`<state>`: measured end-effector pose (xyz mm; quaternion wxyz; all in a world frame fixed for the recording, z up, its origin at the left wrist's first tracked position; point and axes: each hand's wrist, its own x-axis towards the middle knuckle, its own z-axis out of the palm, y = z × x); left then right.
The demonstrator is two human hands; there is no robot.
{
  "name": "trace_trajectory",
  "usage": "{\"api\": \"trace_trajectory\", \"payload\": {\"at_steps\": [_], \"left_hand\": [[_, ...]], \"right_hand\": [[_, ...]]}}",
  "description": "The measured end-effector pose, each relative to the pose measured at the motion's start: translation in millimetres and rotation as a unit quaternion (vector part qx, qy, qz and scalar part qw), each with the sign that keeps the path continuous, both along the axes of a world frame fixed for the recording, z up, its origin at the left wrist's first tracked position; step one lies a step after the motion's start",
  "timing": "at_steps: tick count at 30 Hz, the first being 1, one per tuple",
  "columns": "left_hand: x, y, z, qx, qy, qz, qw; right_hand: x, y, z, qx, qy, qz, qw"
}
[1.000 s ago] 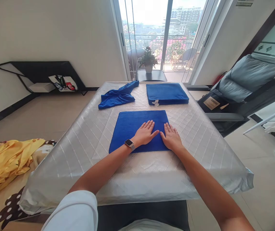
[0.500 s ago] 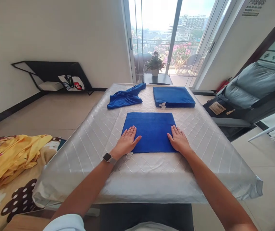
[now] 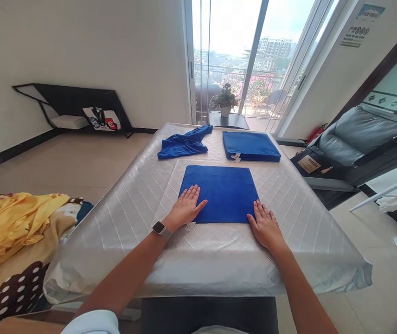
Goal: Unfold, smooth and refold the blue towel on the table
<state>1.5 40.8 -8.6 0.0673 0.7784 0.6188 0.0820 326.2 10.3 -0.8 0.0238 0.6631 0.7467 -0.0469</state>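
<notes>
A blue cloth (image 3: 224,192) lies flat as a rectangle on the silver-covered table (image 3: 143,204), with a small white tag showing at its near left corner. My left hand (image 3: 186,206) rests palm down on the cloth's left edge, fingers stretched out. At the near right corner, my right hand (image 3: 265,223) lies flat with its fingers extended, partly on the cloth and partly on the table cover. Behind, a neat stack of folded blue cloths (image 3: 250,146) sits to the right. A crumpled blue cloth (image 3: 185,142) lies to the left.
A black chair with a potted plant (image 3: 225,99) stands beyond the table's far edge. On the right is a grey recliner (image 3: 361,134) with a dark bag. Yellow fabric (image 3: 21,227) lies on patterned bedding at the left. A black frame (image 3: 80,99) leans by the wall.
My right hand has slid nearer to me along the cloth's right edge to its near corner. My left hand stays on the left edge. The view has shifted slightly.
</notes>
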Motion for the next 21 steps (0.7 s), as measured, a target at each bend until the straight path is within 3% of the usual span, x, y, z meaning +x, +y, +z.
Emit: {"api": "trace_trajectory", "payload": {"at_steps": [3, 8, 12, 15, 19, 21], "left_hand": [[-6, 3, -2.6, -0.005, 0.005, 0.016, 1.0], [-31, 10, -4.9, -0.011, 0.025, 0.105, 0.994], [-30, 8, 1.9, 0.04, 0.034, 0.132, 0.99], [7, -2, 9.2, 0.095, 0.023, 0.052, 0.994], [89, -15, 12.3, 0.09, 0.01, -0.138, 0.986], [128, -15, 12.2, 0.092, 0.003, -0.199, 0.976]], "right_hand": [[-1, 1, 0.5, 0.0, 0.011, -0.001, 1.0], [-2, 1, 5.1, -0.006, 0.027, 0.001, 1.0], [-2, -1, 8.9, -0.018, 0.041, 0.002, 0.999], [-2, -2, 9.6, -0.019, 0.049, 0.006, 0.999], [-2, -2, 7.9, -0.014, 0.056, 0.011, 0.998], [-2, -2, 7.1, -0.01, 0.052, 0.014, 0.999]]}}
